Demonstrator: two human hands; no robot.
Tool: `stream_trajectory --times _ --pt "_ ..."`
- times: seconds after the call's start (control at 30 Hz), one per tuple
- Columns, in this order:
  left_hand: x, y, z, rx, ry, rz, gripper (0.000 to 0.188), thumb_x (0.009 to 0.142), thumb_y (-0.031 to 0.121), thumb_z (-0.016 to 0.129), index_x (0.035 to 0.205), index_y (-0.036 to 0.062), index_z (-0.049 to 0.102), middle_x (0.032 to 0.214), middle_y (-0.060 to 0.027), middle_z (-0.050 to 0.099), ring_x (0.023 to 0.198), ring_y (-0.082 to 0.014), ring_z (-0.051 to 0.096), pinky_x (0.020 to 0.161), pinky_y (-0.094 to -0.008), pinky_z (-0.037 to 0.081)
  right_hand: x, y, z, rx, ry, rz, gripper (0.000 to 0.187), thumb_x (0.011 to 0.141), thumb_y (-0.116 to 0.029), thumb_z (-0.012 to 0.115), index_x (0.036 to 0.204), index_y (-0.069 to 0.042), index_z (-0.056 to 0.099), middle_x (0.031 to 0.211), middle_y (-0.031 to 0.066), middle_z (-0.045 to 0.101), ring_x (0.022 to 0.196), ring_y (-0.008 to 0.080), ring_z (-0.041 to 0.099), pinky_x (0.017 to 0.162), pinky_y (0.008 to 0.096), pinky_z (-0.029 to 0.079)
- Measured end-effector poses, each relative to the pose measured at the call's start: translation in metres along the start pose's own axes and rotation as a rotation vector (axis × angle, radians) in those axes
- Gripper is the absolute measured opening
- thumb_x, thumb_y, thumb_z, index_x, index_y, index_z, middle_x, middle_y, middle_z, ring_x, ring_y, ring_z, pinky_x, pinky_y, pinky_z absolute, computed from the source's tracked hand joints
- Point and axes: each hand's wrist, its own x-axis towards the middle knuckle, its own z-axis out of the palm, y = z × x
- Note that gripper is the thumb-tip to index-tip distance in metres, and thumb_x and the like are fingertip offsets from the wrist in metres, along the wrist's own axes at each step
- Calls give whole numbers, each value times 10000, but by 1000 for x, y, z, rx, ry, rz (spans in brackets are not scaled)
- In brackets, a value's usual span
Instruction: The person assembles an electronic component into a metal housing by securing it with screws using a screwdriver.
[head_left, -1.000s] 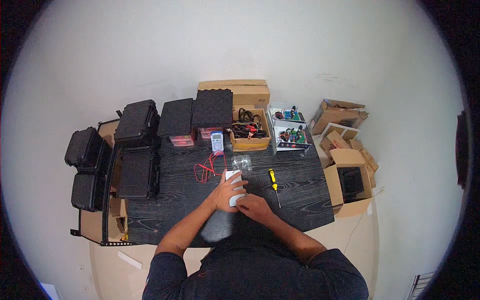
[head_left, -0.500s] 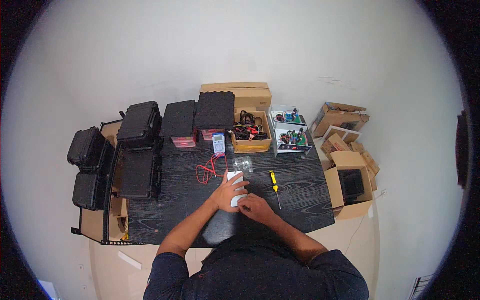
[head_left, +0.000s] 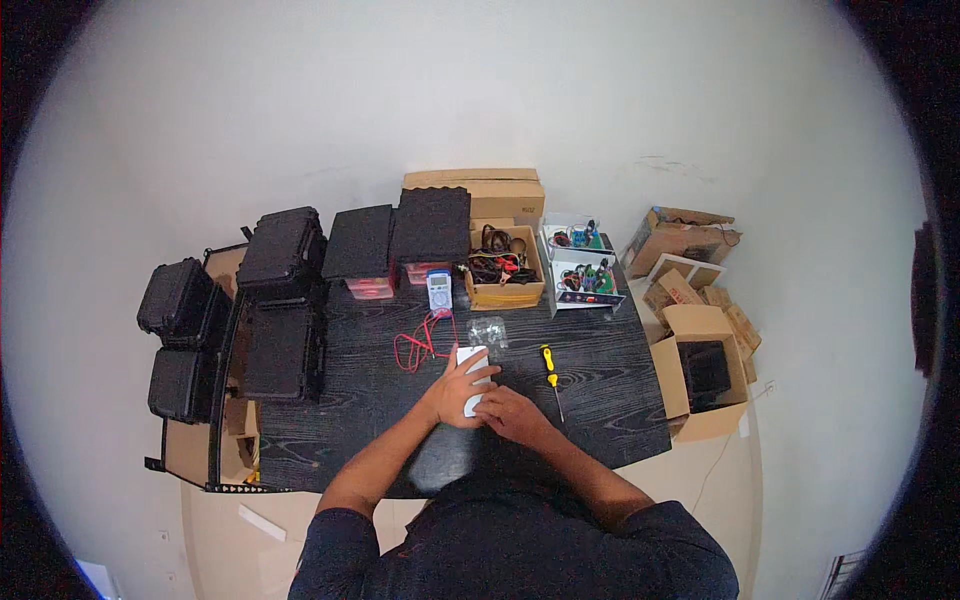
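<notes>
A white flat rectangular piece [head_left: 473, 403] lies at the table's near middle; its exact kind is unclear. My left hand [head_left: 457, 393] grips it from the left, the fingers laid across its face. At its lower right edge is my right hand [head_left: 510, 414], fingers curled and pressed together; whatever they hold is hidden. Just beyond the white piece sits a clear plastic bag [head_left: 488, 333] with small parts. A blue-edged multimeter [head_left: 440, 290] with red leads [head_left: 412, 350] lies farther back. Right of my hands rests a yellow-and-black screwdriver [head_left: 549, 367].
Black hard cases [head_left: 282, 350] are stacked at the left. Along the back stand foam-topped drawers [head_left: 372, 288], a cardboard box [head_left: 505, 297] of cables and white open housings [head_left: 570, 299] with circuit boards. An open carton [head_left: 722, 418] stands right of the black table [head_left: 340, 440].
The whole view has shifted slightly. My right hand's fingers have moved a little at the white piece's edge, while my left hand keeps its grip.
</notes>
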Motion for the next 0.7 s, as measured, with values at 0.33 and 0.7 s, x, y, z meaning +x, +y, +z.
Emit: stream_trajectory --times 0.33,0.7 --pt "2 3 -3 33 -23 -14 704 604 489 827 1224 183 700 1504 -66 535 1549 -397 284 1105 -868 60 2 6 -4 -53 5 -93 144 890 -118 745 1026 -86 709 1010 70 687 1006 297 641 904 417 538" --pt "1 -1 0 -6 -31 0 705 574 470 825 1194 153 714 1527 -82 515 1560 -401 260 1104 -869 31 3 -5 -8 -49 -35 146 199 881 -241 744 981 -76 698 1030 98 674 1028 316 662 884 442 562"
